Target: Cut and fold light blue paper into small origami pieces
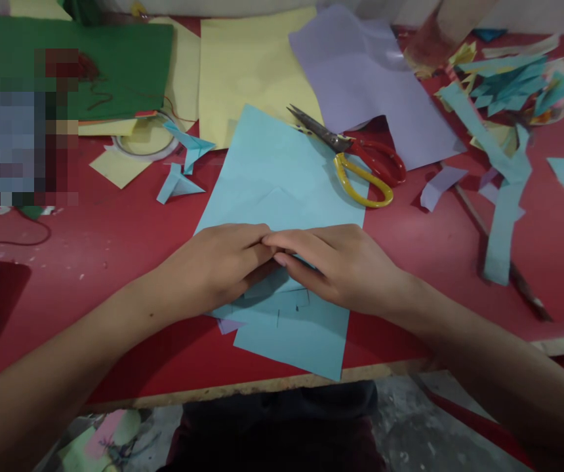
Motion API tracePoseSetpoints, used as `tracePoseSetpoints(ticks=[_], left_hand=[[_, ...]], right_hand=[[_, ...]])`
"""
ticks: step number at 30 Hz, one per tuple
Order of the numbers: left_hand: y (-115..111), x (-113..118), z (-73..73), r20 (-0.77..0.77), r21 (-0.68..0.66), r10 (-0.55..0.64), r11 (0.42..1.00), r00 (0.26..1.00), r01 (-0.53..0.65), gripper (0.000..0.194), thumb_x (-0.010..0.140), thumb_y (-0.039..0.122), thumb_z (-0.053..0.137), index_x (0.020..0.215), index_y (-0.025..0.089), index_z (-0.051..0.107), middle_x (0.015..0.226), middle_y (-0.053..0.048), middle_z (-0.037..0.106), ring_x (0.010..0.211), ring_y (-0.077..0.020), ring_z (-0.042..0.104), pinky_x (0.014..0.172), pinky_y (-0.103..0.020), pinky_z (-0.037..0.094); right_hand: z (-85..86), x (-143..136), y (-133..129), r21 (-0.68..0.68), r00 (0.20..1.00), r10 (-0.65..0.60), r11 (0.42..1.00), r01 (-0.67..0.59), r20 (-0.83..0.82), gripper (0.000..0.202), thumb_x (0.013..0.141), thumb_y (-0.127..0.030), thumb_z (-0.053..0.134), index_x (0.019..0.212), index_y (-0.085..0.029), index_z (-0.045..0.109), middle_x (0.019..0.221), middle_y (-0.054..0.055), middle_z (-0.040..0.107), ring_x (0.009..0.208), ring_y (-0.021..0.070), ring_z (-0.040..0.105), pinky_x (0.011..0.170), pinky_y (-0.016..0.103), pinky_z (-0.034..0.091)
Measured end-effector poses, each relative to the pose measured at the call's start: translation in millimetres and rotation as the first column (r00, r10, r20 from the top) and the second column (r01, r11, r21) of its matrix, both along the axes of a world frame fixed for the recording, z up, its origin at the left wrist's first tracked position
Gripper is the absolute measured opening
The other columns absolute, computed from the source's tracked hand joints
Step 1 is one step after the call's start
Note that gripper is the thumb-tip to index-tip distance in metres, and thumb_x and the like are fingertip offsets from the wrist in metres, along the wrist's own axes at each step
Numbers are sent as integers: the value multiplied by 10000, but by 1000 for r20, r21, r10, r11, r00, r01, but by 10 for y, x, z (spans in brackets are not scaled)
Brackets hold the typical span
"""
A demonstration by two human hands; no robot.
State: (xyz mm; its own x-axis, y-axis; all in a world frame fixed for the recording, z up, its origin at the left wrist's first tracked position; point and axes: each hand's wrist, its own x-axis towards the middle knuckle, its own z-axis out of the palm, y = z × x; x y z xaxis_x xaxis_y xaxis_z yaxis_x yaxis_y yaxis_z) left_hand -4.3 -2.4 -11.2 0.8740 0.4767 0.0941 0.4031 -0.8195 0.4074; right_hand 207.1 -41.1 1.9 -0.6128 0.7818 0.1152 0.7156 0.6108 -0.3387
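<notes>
A blue sheet of paper (pixel 302 164) lies on the red table, with a smaller piece of blue paper (pixel 278 203) on top of it under my hands. My left hand (pixel 223 262) and my right hand (pixel 331 259) meet at their fingertips over this piece, fingers bent and pressed together. Both hands are closed on the small blue paper, which they partly hide. Pencil marks show on the blue paper just below my fingers. Scissors (pixel 343 147) with one red and one yellow handle rest on the upper right part of the sheet.
Folded blue pieces (pixel 178 183) and a tape roll (pixel 147 141) lie left of the sheet. Behind are green (pixel 129 65), yellow (pixel 257 65) and purple (pixel 361 72) sheets. Blue strips (pixel 501 229), paper scraps and a thin stick (pixel 523 285) lie right. The table edge (pixel 262 388) is near.
</notes>
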Motion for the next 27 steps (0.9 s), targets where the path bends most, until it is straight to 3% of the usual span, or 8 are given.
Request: tracePoseSetpoints(ticks=[27], left_hand=[[-1, 9, 16, -23, -18, 2, 1000, 1000, -3, 325, 1027, 304, 343, 1074, 151, 626, 891, -70, 617, 742, -191, 539, 622, -292, 383]], right_hand=[[-5, -7, 4, 7, 1000, 6, 1000, -6, 8, 332, 1017, -275, 342, 1196, -178, 605, 803, 42, 720, 633, 134, 589, 558, 239, 328]])
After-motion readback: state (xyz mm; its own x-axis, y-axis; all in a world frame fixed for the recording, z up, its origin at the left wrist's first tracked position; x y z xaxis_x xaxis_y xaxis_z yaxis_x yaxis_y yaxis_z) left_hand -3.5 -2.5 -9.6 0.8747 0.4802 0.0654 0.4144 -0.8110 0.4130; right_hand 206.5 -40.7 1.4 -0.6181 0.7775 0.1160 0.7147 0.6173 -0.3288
